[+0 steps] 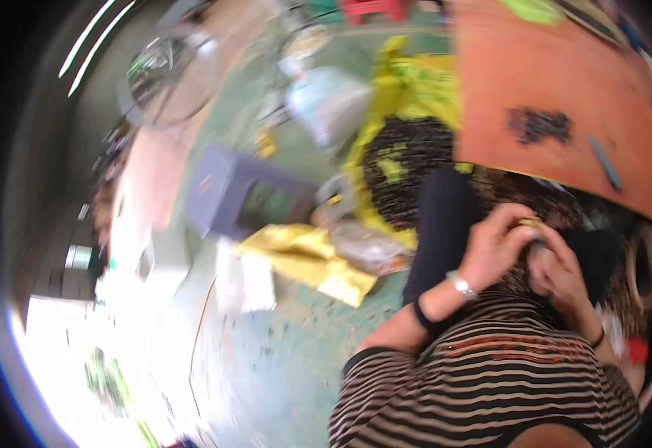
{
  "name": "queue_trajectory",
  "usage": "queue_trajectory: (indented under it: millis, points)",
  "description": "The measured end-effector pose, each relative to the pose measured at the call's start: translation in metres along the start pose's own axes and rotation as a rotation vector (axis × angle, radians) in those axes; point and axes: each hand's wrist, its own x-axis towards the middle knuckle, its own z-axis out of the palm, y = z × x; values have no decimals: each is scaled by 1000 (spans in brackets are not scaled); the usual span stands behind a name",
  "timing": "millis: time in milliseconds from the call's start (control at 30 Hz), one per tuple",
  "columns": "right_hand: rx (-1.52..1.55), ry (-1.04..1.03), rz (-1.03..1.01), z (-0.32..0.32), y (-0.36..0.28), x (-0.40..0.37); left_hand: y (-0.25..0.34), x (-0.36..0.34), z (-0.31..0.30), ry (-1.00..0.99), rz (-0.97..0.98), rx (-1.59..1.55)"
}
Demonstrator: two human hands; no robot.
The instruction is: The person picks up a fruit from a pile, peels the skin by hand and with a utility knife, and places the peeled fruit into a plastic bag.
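Note:
My left hand (491,250), with a watch at the wrist, is closed in a pinch over my lap. Close against it my right hand (559,267) has its fingers bent around something as well. A small yellowish bit (530,222) shows at the fingertips of both hands; blur hides what it is. Just beyond my knee lies a yellow sack (385,67) with a heap of small dark pieces (408,168) on it. On the orange tabletop (497,67) are a small dark pile (539,126) and a thin blue-grey tool (605,164), maybe a knife.
Left of my leg stand a grey-purple plastic stool (217,193), a yellow bag (314,257) and a clear bag (367,246). A whitish plastic bag (327,104) lies farther off on the green floor (303,351). At far left is a fan (167,78).

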Motion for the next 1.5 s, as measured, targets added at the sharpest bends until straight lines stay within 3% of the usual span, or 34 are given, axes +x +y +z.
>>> queue_trajectory:
  millis: [333,733,833,1000,1067,1200,1500]
  points:
    - [130,-102,84,-2,20,17,8,-11,-16,128,271,149]
    - [277,-159,223,14,14,17,11,-23,-29,93,285,309]
    - [282,-217,206,9,19,18,12,-24,-27,73,265,328]
    - [244,-126,164,10,19,13,9,-23,-21,79,323,384]
    - [185,-120,156,9,18,13,11,-23,-21,52,244,367]
    - [86,-161,99,18,12,11,10,-21,-18,66,262,371]
    - [148,-163,99,19,18,13,15,-23,-20,112,187,305]
